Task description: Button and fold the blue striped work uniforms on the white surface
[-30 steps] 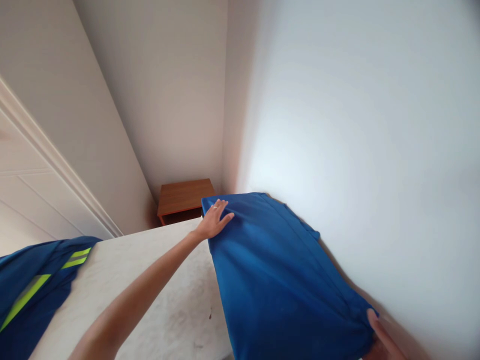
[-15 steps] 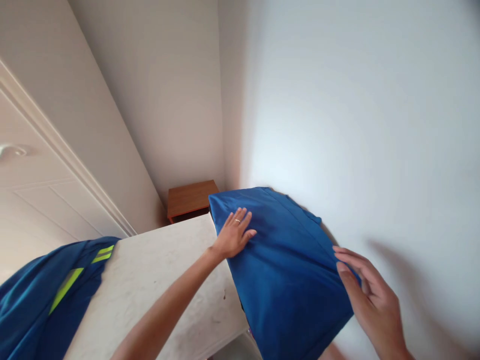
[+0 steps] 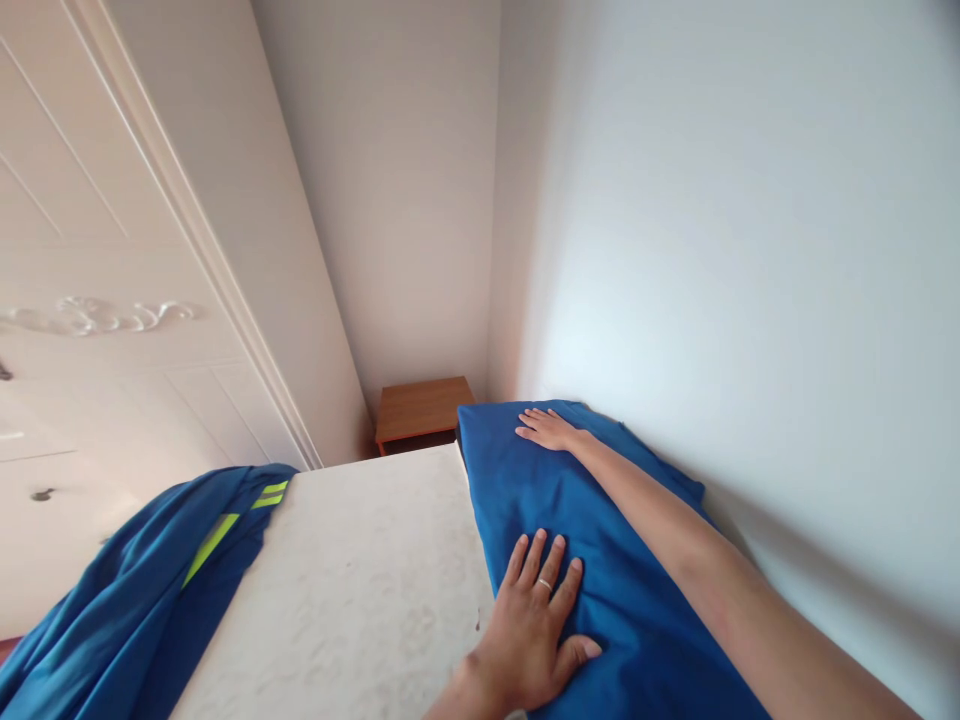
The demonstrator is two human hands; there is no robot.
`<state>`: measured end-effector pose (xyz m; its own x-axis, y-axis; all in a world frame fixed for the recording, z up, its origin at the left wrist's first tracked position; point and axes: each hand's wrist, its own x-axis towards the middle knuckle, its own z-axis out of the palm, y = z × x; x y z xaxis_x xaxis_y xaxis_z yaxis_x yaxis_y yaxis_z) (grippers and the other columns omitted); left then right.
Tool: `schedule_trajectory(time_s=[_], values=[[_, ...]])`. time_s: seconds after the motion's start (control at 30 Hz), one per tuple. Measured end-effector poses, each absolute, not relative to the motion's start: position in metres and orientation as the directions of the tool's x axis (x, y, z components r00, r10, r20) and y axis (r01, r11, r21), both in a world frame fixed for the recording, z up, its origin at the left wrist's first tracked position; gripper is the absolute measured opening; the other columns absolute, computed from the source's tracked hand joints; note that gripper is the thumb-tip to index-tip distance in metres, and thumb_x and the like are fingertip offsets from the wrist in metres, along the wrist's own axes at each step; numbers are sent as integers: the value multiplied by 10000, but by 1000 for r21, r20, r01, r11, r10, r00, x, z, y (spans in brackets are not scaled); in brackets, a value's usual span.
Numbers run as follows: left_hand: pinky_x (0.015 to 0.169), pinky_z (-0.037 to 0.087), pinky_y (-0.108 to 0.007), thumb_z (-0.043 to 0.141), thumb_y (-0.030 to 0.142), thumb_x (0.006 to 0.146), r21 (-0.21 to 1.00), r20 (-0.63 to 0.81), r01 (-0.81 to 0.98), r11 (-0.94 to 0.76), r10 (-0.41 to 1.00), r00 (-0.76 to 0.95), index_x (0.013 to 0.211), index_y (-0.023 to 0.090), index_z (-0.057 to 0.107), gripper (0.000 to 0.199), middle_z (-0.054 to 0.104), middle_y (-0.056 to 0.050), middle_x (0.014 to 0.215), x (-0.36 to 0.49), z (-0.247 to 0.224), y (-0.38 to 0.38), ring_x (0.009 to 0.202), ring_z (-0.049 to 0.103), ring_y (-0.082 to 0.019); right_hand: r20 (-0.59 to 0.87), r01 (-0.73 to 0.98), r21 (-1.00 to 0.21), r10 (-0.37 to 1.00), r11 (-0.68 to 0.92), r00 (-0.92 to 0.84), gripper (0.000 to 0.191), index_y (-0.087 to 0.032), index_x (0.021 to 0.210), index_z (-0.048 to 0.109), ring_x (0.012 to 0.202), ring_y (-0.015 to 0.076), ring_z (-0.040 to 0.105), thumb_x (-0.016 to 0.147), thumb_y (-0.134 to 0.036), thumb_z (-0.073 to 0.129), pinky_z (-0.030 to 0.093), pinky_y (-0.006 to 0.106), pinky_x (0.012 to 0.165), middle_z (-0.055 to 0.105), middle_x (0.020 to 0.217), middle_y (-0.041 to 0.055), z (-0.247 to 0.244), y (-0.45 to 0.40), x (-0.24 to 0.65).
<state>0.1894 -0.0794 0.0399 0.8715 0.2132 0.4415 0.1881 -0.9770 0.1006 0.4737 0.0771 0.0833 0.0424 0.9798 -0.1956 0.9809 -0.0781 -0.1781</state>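
A blue cloth point(image 3: 517, 490) lies over the right part of a white board-like surface point(image 3: 360, 570), with a few wrinkles in it. My left hand point(image 3: 536, 625), with a ring on one finger, lies flat with fingers spread on the cloth near its left edge. Farther off, my right hand point(image 3: 546, 428) rests palm down on the cloth near its far end, fingers stretched out. Neither hand grips anything. Another dark blue cloth with yellow-green stripes point(image 3: 142, 580) hangs in folds over the left side of the white surface.
A small brown wooden table point(image 3: 424, 405) stands in the corner beyond the white surface. A pale wall point(image 3: 750, 250) rises along the right side. At the left is a white cabinet point(image 3: 90, 270) with carved ornament and a knob.
My left hand has moved nearer along the cloth. My right hand has come from the right, reaching across to the cloth's far end and lying flat. The view has shifted left.
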Motion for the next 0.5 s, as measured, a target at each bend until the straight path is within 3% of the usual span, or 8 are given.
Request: schedule_trajectory(time_s=[0.13, 0.23, 0.33, 0.4, 0.5], values=[[1166, 291, -491, 363, 675, 892, 51, 571, 280, -959, 258, 779, 1530, 219, 276, 788, 322, -71, 1556, 194, 21, -95, 1444, 281, -315, -200, 980, -158, 976, -118, 85, 768, -216, 1540, 267, 1494, 245, 120, 937, -677, 149, 63, 436, 1207, 205, 1609, 68, 75, 89, 504], [1216, 203, -484, 339, 765, 824, 14, 730, 396, -918, 280, 624, 1459, 207, 440, 852, 467, -84, 1468, 204, -2, -105, 1437, 298, -316, -197, 978, -136, 971, -161, 133, 760, -196, 1529, 298, 1486, 256, 161, 945, -660, 153, 94, 427, 1202, 235, 1601, 90, 74, 98, 512], [1249, 120, -449, 461, 627, 852, -30, 835, 479, -878, 241, 495, 1363, 244, 556, 646, 601, -75, 1339, 213, -15, -110, 1447, 281, -277, -194, 980, -117, 972, -158, 134, 737, -184, 1501, 360, 1466, 271, 229, 944, -648, 229, 140, 425, 1191, 296, 1578, 112, 82, 109, 513], [1247, 125, -461, 516, 477, 873, -61, 827, 491, -869, 232, 513, 1332, 270, 576, 507, 614, -66, 1324, 217, -15, -113, 1439, 302, -264, -163, 985, -108, 979, -137, 119, 712, -204, 1488, 379, 1465, 259, 230, 945, -646, 249, 133, 408, 1190, 301, 1578, 101, 91, 113, 513], [1239, 112, -503, 493, 396, 897, -101, 795, 437, -894, 192, 575, 1285, 279, 604, 420, 595, -64, 1348, 223, -10, -120, 1427, 332, -265, -115, 984, -93, 983, -151, 140, 682, -218, 1474, 388, 1463, 253, 228, 961, -630, 206, 127, 410, 1182, 307, 1575, 101, 96, 112, 521]])
